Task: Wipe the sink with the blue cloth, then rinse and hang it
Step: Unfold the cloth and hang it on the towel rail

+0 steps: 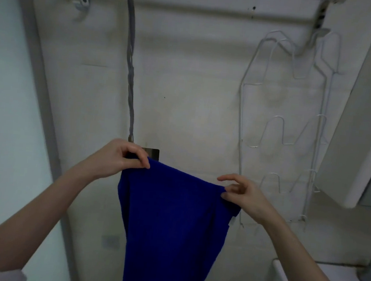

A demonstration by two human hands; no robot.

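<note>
A person's left hand [120,157] and right hand [242,194] each pinch an upper corner of the blue cloth [172,224], holding it spread in front of a pale wall [195,96], with its lower part hanging down past the frame's near edge. The left corner sits just beside a small metal plate [153,153] below a grey cord [130,68]. A white wire rack [293,131] hangs on the wall to the right.
</note>
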